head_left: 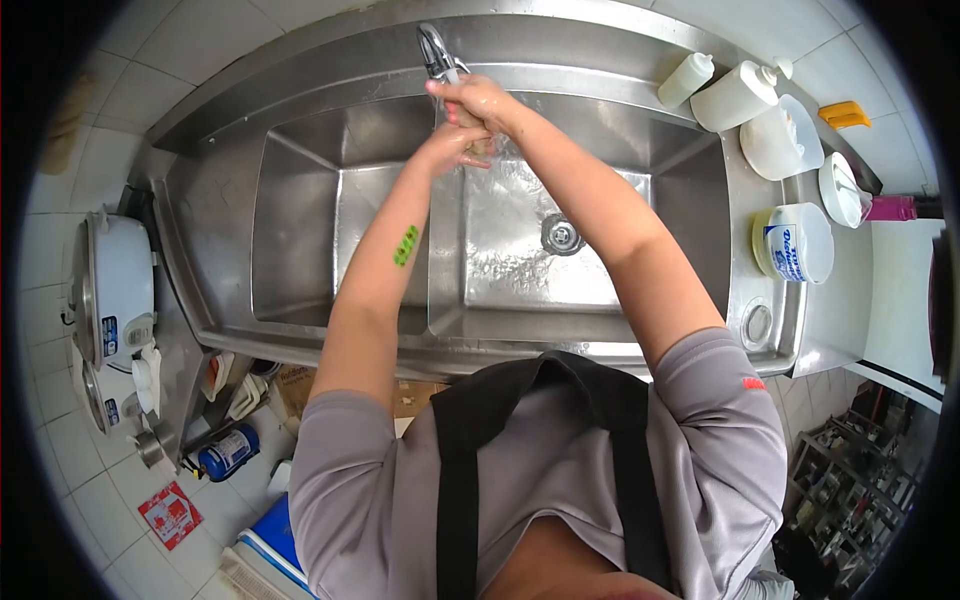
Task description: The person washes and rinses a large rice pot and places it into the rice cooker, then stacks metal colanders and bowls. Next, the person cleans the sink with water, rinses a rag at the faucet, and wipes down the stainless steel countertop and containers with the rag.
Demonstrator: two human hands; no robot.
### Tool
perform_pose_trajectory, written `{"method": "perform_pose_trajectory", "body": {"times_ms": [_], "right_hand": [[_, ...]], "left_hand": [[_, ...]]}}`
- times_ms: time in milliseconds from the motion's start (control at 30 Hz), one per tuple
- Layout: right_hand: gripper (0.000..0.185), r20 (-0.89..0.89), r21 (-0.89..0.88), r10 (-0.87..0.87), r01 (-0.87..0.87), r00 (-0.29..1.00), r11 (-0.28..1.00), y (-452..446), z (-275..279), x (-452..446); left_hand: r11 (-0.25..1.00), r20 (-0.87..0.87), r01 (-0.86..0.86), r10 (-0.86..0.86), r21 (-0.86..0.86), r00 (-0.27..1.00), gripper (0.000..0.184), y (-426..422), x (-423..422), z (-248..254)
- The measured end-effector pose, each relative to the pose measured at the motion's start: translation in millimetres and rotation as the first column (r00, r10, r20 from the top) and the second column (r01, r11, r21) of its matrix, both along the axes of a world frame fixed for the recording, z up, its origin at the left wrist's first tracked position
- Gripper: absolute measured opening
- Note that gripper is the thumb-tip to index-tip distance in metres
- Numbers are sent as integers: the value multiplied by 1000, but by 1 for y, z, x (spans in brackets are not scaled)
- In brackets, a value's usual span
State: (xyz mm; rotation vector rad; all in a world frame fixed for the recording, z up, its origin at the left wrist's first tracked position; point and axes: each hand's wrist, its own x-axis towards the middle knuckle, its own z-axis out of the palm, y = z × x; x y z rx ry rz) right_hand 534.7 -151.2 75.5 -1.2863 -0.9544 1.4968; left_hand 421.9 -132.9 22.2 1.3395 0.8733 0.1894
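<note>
My right hand (478,102) is under the chrome faucet (436,52), wet, with its thumb apart and its fingers bent down over my left hand (455,148). The two hands touch, one across the other, above the divider of the steel double sink (430,290). Fingers of my left hand stretch toward the right-hand basin and look loosely apart. Some fingers are hidden where the hands overlap. No object shows in either hand. Water wets the right-hand basin's floor around the drain (562,235).
A squeeze bottle (686,80), a pump bottle (735,96), a white container (780,138) and a labelled tub (795,245) stand on the right ledge. A yellow item (845,115) is behind them. Left stands a white appliance (122,290); a blue cylinder (228,452) is below.
</note>
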Motion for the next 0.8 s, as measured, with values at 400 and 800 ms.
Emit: {"method": "perform_pose_trajectory", "body": {"times_ms": [400,800], "right_hand": [[31,-248,118,234,-211,940,970,-6,5,20],[39,-96,-320,-344,298,934,899,-38,-112,20]], "left_hand": [[935,264,78,17,-346,964,8,-8,12,17],[901,-502,-87,315,426,805,35,-82,53,-82]]}}
